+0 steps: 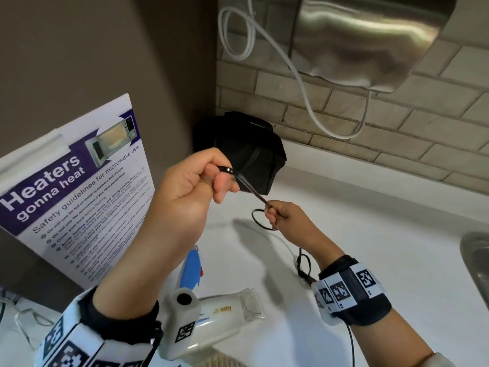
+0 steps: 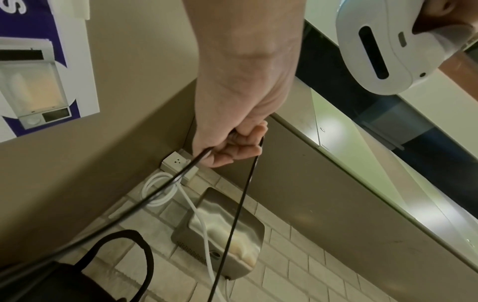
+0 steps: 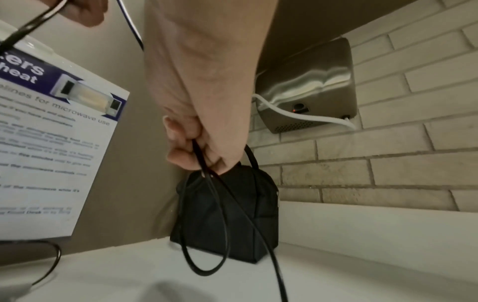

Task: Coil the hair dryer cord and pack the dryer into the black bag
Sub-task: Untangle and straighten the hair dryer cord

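A white hair dryer point(image 1: 219, 313) lies on the white counter near me, nozzle to the right. Its thin black cord point(image 1: 252, 192) runs doubled and taut between my two raised hands. My left hand point(image 1: 211, 176) grips the cord's bend in curled fingers, also seen in the left wrist view point(image 2: 232, 147). My right hand point(image 1: 275, 213) pinches the strands lower down, with a small loop point(image 1: 258, 219) hanging from it; the loop point(image 3: 204, 235) dangles above the counter. The black bag point(image 1: 251, 154) stands in the back corner, upright point(image 3: 232, 214), behind both hands.
A microwave safety poster point(image 1: 79, 194) leans at the left. A steel hand dryer point(image 1: 370, 38) with a white cable point(image 1: 304, 83) hangs on the brick wall above. A sink rim point(image 1: 476, 260) shows at right. A blue and white object point(image 1: 191, 268) lies beside the dryer.
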{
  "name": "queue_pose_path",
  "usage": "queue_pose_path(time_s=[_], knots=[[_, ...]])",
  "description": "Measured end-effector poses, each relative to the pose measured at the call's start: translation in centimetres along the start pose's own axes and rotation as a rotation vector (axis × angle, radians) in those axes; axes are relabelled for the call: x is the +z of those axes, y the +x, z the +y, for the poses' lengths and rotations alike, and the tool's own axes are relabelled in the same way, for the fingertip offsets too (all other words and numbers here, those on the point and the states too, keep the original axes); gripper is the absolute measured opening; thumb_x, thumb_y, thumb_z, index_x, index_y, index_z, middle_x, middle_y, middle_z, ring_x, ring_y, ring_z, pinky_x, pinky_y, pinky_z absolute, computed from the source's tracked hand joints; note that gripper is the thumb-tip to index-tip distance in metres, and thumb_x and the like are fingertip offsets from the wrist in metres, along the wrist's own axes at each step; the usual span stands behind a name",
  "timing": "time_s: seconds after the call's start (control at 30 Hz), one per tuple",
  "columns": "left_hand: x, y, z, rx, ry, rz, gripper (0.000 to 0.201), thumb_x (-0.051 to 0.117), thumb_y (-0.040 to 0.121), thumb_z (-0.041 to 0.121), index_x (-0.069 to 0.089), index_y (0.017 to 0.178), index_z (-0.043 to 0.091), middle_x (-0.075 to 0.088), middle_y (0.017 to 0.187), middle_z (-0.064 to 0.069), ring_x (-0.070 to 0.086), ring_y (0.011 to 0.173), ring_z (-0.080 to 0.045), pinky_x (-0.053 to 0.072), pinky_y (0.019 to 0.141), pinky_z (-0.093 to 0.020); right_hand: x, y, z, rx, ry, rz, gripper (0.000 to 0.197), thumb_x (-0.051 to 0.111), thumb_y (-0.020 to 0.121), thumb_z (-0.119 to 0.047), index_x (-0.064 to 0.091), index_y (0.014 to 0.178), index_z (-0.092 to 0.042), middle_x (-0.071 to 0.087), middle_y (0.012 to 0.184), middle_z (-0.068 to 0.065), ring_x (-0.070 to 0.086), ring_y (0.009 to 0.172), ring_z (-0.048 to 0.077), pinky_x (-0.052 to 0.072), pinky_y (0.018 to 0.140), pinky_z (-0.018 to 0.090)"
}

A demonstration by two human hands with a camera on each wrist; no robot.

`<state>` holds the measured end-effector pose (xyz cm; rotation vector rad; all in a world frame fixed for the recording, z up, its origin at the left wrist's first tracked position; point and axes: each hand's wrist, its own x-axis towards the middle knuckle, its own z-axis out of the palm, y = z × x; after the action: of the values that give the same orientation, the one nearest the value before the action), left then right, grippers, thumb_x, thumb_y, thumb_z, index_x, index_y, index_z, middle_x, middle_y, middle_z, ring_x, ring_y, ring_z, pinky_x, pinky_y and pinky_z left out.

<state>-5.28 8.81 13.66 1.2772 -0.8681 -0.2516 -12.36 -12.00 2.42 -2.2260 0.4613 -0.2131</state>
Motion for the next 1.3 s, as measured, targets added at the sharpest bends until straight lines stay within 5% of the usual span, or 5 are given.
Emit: queue_pose_path(time_s=[0.3, 0.7, 1.0, 1.13, 1.3], knots=[[-1.5, 1.7, 1.5, 0.083, -0.216, 0.074, 0.071, 0.018, 0.095, -0.017, 0.063, 0.060, 0.026, 0.046, 0.050, 0.016, 0.045, 0.051, -0.001, 0.049, 0.073, -0.018, 1.8, 0.7, 4.5, 0.118, 0.018, -0.010, 0.037, 0.032, 0.074, 0.010, 0.037, 0.057, -0.022, 0.039, 0.058, -0.005, 0.036, 0.059, 0.018, 0.037, 0.063, 0.030], [-3.2, 2.6, 0.9, 0.028, -0.350, 0.150, 0.064, 0.019, 0.081, -0.021, 0.055, 0.056, 0.026, 0.044, 0.055, 0.011, 0.038, 0.063, -0.011, 0.047, 0.078, -0.024, 3.4, 1.0, 9.3, 0.363, -0.046, 0.013, 0.037, 0.036, 0.086, 0.003, 0.036, 0.057, -0.019, 0.040, 0.057, -0.003, 0.036, 0.058, 0.015, 0.028, 0.057, 0.028], [-6.2, 2.7, -5.1, -0.285, 0.328, 0.289, 0.035, 0.037, 0.102, 0.021, 0.059, 0.077, 0.029, 0.064, 0.078, 0.007, 0.064, 0.095, -0.023, 0.044, 0.099, -0.044, 1.3, -0.1, 10.2, 0.591, 0.299, 0.189, 0.035, 0.030, 0.093, 0.004, 0.058, 0.077, -0.010, 0.048, 0.064, 0.002, 0.045, 0.061, 0.016, 0.041, 0.060, 0.025], [-5.5, 2.5, -7.9, -0.358, 0.503, 0.256, 0.029, 0.037, 0.102, 0.019, 0.062, 0.088, 0.018, 0.062, 0.080, 0.010, 0.060, 0.078, 0.003, 0.041, 0.077, -0.012, -0.5, -1.1, 9.2, 0.543, 0.445, 0.313, 0.032, 0.036, 0.102, -0.014, 0.065, 0.092, -0.007, 0.049, 0.061, 0.003, 0.048, 0.059, 0.017, 0.046, 0.066, 0.032], [-5.7, 2.5, -11.8, -0.445, 0.754, 0.140, 0.027, 0.037, 0.100, 0.015, 0.063, 0.108, 0.013, 0.068, 0.107, -0.004, 0.062, 0.097, -0.026, 0.045, 0.085, -0.036, -2.8, -2.9, 5.9, 0.374, 0.685, 0.397, 0.032, 0.041, 0.101, -0.028, 0.066, 0.090, -0.012, 0.042, 0.056, -0.004, 0.047, 0.054, 0.014, 0.043, 0.064, 0.026]])
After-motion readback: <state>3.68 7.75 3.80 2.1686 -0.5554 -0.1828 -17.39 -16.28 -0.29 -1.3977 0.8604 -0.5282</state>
